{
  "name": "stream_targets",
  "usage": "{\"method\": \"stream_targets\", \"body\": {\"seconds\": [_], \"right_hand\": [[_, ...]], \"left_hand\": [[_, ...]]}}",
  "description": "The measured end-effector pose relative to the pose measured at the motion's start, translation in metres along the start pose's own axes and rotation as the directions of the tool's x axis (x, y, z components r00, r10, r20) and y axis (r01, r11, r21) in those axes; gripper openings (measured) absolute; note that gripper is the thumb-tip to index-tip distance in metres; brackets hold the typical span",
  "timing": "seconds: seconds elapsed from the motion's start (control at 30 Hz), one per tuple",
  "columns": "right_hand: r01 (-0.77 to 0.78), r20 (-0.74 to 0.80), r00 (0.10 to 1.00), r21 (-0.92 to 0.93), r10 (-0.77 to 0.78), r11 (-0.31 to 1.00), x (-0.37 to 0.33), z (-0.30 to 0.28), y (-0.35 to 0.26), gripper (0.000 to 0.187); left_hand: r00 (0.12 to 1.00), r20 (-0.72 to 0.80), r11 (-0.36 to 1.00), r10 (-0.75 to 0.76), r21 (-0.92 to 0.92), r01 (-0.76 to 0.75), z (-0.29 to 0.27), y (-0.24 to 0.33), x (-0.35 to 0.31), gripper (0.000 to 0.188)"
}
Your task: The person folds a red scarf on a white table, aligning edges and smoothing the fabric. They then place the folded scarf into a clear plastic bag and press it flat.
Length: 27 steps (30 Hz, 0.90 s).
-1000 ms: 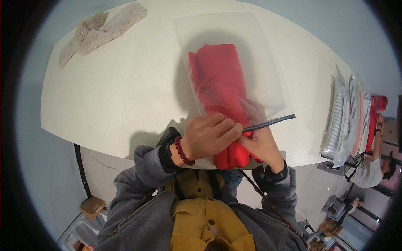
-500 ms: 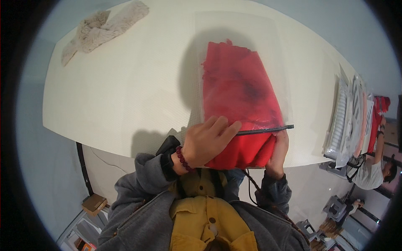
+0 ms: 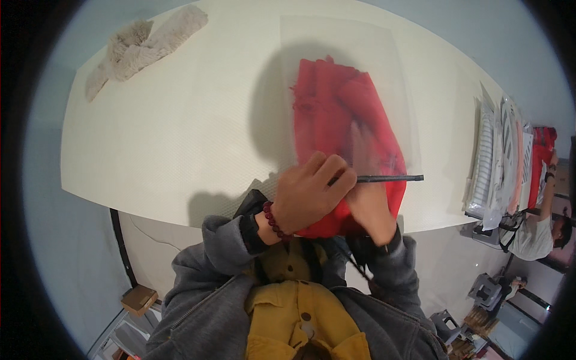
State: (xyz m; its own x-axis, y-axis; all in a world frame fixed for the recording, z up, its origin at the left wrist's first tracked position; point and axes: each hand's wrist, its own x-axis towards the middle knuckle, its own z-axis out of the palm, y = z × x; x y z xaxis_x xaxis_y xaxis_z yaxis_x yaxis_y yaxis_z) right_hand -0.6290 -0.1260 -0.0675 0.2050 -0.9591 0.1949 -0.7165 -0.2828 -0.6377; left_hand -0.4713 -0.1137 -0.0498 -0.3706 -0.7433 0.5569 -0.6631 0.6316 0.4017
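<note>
A folded red cloth [image 3: 321,90] with a fringed end lies mostly inside a clear, frosted plastic bag [image 3: 336,33] on the table. Its near part bunches at the bag's mouth, where a black strip [image 3: 393,178] runs across. My left hand [image 3: 315,195] is closed on the bag's mouth at the left end of this strip. Through the mouth reaches my right hand [image 3: 372,204], passing under the strip. Its fingers look stretched out over the cloth, blurred behind the plastic.
A beige furry piece [image 3: 144,48] lies at the white table's [image 3: 162,138] far left. Several bagged, folded textiles [image 3: 480,162] are stacked at the right edge. Beyond them a person [image 3: 534,237] reaches toward red cloth [image 3: 543,141]. A cardboard box [image 3: 139,300] sits low at left.
My right hand has moved from the cloth's near right edge into the bag, up and to the left. The cloth inside has creased. My left hand keeps its hold on the bag's mouth.
</note>
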Motion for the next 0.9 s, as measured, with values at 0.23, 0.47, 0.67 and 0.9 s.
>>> {"method": "stream_targets", "body": {"seconds": [0.23, 0.47, 0.67, 0.9], "right_hand": [[0.285, 0.063, 0.958, -0.290, -0.279, 0.914, 0.079, 0.046, 0.019, 0.056], [0.059, 0.141, 0.988, 0.039, -0.064, 0.997, 0.098, 0.039, 0.051, 0.056], [-0.040, -0.186, 0.978, -0.609, -0.093, 0.792, 0.124, 0.039, 0.071, 0.070], [0.295, 0.184, 0.954, -0.458, -0.235, 0.839, 0.115, 0.041, 0.053, 0.071]], "left_hand": [[0.996, -0.034, 0.996, 0.086, 0.002, -0.086, 0.009, -0.008, 0.000, 0.018], [0.988, 0.079, 0.991, 0.129, -0.026, -0.128, 0.014, -0.012, -0.004, 0.016], [0.978, 0.150, 0.989, 0.142, -0.050, -0.136, 0.015, -0.014, -0.006, 0.016], [0.990, 0.113, 0.995, 0.081, -0.060, -0.074, 0.018, -0.010, -0.005, 0.017]]}}
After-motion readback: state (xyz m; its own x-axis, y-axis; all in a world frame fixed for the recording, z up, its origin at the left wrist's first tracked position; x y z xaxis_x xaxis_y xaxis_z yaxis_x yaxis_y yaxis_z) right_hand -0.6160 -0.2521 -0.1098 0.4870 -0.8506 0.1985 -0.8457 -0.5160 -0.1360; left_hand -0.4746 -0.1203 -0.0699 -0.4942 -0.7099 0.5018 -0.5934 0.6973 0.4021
